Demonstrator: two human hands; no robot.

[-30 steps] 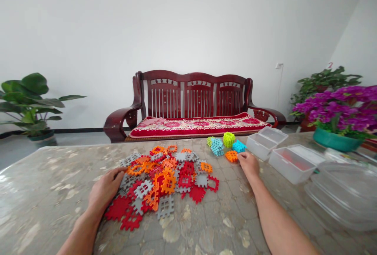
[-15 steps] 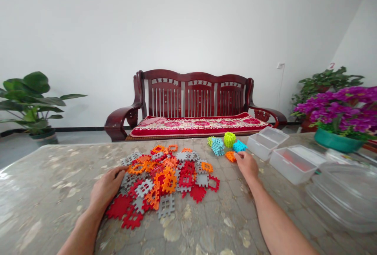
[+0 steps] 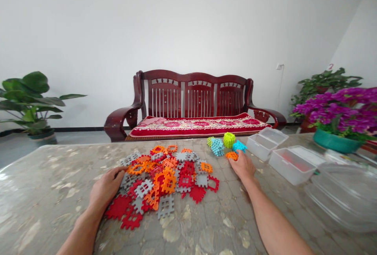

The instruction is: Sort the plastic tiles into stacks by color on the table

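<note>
- Behind everything we see a pale wall (image 3: 88, 19) and a dark wooden sofa (image 3: 198, 76).
- On our patterned surface (image 3: 203, 227) lies a loose pile of notched pieces (image 3: 161, 182).
- Our left grip (image 3: 105, 186) rests at the pile's left edge, fingers loosely bent; we cannot tell whether it pinches a piece.
- Our right grip (image 3: 244, 164) touches the orange block (image 3: 231, 155), fingers at its right side; we cannot tell how firmly they press.
- That block sits right of the pile, near a blue block (image 3: 238, 146). We judge it light, fairly stiff plastic, hardly slippery thanks to its notches; opposite sides offer the best hold, though hard squeezing might pop joints.
</note>
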